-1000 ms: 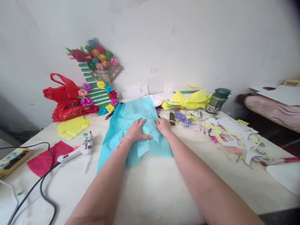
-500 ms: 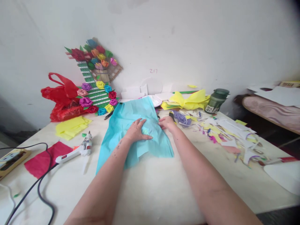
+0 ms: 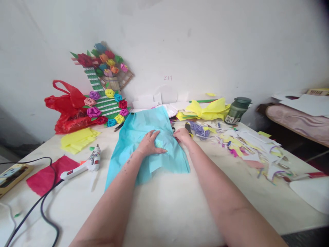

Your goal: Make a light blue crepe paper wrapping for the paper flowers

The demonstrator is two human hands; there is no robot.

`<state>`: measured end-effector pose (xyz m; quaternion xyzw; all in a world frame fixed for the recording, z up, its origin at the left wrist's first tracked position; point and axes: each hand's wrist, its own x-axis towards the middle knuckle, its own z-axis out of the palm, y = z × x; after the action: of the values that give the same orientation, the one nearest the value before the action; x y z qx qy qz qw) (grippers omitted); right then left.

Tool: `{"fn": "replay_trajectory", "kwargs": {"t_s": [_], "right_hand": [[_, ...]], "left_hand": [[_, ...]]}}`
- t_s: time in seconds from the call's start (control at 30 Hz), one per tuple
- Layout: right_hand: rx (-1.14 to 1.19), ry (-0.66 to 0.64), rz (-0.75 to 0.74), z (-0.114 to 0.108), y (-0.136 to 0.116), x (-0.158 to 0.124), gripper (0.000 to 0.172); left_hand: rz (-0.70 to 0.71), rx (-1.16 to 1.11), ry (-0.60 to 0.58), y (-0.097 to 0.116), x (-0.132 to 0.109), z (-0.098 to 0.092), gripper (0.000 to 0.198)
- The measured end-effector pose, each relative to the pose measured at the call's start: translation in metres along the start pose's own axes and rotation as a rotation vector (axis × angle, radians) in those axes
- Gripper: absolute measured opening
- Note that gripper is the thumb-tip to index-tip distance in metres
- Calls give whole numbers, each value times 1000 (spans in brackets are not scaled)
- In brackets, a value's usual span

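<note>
A sheet of light-blue crepe paper [image 3: 151, 118], layered or folded, lies wrinkled on the table before me. My left hand [image 3: 150, 144] rests flat on its middle with thumb and fingers spread, pressing it down. At the paper's right edge, the fingers of my right hand [image 3: 182, 134] are bent together in a pinch on the border; the fingertips are partly hidden. Just beyond those fingers is a small dark ring [image 3: 173, 129], too small to name. A black-and-yellow tool handle [image 3: 189, 129] lies close to the right hand.
On the left are a white glue gun [image 3: 94, 161], dark-red paper [image 3: 50, 175], yellow paper [image 3: 79, 140], a power strip [image 3: 14, 176] and cables. Behind stand a red bag [image 3: 66, 109] and a paper-flower decoration [image 3: 102, 99]. Rightward are purple string [image 3: 199, 130], a green bottle [image 3: 236, 111] and paper scraps [image 3: 246, 147].
My right hand has shifted slightly, its fingers drawing closer together at the paper's right edge. My left hand stays in place on the sheet.
</note>
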<state>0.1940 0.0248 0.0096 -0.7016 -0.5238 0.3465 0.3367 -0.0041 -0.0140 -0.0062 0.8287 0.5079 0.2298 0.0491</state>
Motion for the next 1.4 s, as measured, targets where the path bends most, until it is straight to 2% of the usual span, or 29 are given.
{"fn": "replay_trajectory", "kwargs": {"t_s": [0.1,0.17,0.27,0.37,0.43,0.67,0.83,1.07,1.2,1.4], "right_hand": [[-361,177,-198,-2,-10,-8,21],[-426,252,-368,2,-17,-16,29],[-330,182,-594,18,-22,-25,36],[-335,93,-705,41,-16,-29,43],[-368,91,-760,51,-10,-29,44],[-472,123,-830,54,-3,-28,47],[-544,125,-887,52,0,-29,52],[-624,110,-959,50,5,-28,71],[-643,130,-957,53,7,-26,76],[-665,137,-964,53,6,-27,75]], "left_hand": [[3,6,9,-1,0,1,107],[5,10,7,-1,0,1,108],[7,1,3,0,1,0,108],[34,-13,8,-1,2,0,105],[63,-37,23,-3,3,0,106],[172,-78,-2,-14,-3,-2,130],[234,-48,-25,-18,-4,-5,129],[315,-16,-22,-26,-5,-4,127],[303,21,-2,-27,-6,-3,125],[237,51,-84,-23,-6,-7,127]]}}
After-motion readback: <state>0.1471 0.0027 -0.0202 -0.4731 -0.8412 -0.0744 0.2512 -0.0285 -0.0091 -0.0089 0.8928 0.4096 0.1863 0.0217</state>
